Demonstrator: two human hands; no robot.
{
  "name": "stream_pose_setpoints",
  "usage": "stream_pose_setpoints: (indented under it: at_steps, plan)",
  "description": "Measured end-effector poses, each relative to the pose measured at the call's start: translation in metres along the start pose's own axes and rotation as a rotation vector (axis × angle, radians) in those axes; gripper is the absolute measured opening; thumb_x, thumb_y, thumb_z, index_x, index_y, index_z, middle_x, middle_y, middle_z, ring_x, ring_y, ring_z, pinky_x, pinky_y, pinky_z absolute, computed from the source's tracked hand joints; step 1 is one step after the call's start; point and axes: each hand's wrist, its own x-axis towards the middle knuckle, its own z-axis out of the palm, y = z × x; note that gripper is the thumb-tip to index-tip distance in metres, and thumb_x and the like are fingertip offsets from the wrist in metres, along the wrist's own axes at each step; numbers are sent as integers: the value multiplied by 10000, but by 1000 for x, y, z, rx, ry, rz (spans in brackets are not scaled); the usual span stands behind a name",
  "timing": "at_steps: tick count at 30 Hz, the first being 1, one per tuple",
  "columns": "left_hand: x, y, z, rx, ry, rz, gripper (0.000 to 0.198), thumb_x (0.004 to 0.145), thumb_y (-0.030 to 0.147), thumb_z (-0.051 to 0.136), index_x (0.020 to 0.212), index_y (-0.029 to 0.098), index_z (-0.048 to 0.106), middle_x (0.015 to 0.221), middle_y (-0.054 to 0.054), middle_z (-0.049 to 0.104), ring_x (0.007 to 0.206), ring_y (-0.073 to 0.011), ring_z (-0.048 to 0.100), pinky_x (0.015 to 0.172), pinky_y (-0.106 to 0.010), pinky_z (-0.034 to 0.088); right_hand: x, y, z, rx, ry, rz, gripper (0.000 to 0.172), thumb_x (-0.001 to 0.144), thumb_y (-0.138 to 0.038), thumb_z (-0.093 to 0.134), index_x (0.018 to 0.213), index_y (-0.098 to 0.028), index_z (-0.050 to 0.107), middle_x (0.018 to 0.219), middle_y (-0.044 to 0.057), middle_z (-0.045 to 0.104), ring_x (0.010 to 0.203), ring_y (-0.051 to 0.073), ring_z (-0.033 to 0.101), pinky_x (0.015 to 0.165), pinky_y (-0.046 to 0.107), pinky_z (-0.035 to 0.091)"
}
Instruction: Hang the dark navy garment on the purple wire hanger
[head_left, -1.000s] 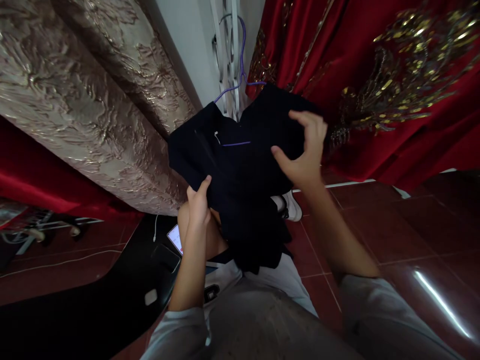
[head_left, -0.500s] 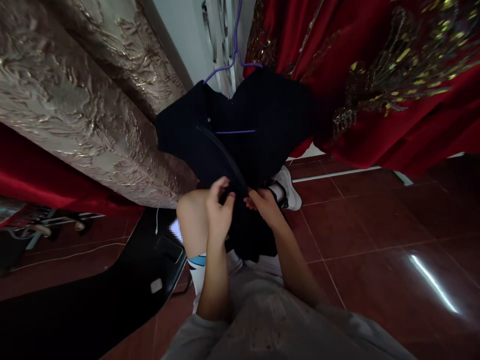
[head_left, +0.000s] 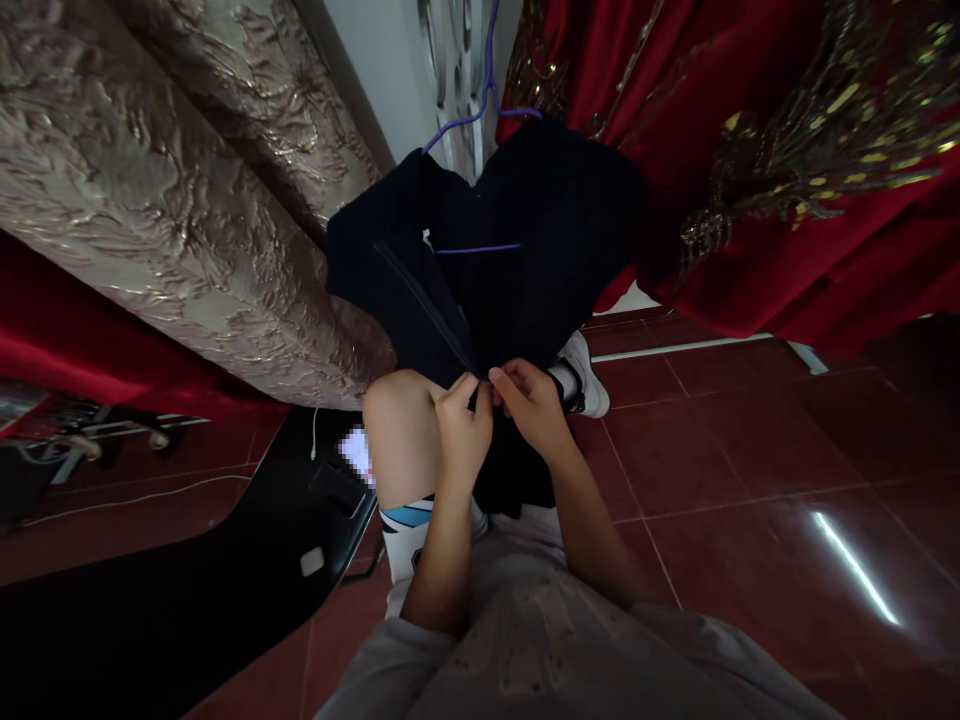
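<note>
**Hand Position at the Dark Garment Front Edge**

Both of your forearms run up from the lower edge of the view and meet in the middle. Your left hand (head_left: 461,425) sits just above your bare knee (head_left: 397,430), curled, with thumb and forefinger pressed together on the front edge of the dark garment (head_left: 525,250). Your right hand (head_left: 529,400) is just beside it, almost touching, with its fingers (head_left: 501,378) closed in a pinch on the same edge. Neither hand is open.

The garment hangs in front of you from a purple hanger (head_left: 480,110), spread wide at the top and narrowing down to your hands. Its lower part drapes over your lap.

Count:
- Two hands, both on the garment.
- One garment, one hanger.
- One white shoe (head_left: 589,375) on the red tiled floor (head_left: 750,450).
- One phone (head_left: 356,455) on the glossy black surface (head_left: 187,600) to your left.

A gold brocade cloth (head_left: 150,200) hangs to the left and a red embroidered cloth (head_left: 787,200) to the right.

Limits of view: the garment is near-black, so you cannot tell whether the pinched edge carries a zip or a seam. The hanger hook is cut off at the top edge. The phone screen is blurred.
</note>
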Motion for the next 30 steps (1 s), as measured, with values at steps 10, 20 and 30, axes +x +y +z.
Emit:
stream_pose_setpoints:
  at_steps: [10,20,30]
  plan:
    - [1,-6,12,-90,79,-15,119,983,216,551,869,197,521,739,11,584,693,-126,580,650,-211,443,10,-9,0,157,-49,87,387,833,-515,733,705,-158,659,495,-36,503,435,62,415,437,207,298]
    - [48,-49,28,20,-28,122,94,951,205,598,864,180,573,746,1,592,711,-133,604,721,-255,488,116,-142,6,172,52,-335,477,882,-623,688,704,-183,634,506,-29,511,393,52,367,371,195,222]
    - [161,89,-14,33,78,770,229,1066,367,529,1137,216,686,1014,-61,666,948,-195,650,912,-351,518,102,-136,-6,33,-8,-469,308,976,-356,612,724,-182,642,512,-31,538,399,68,392,413,213,276]
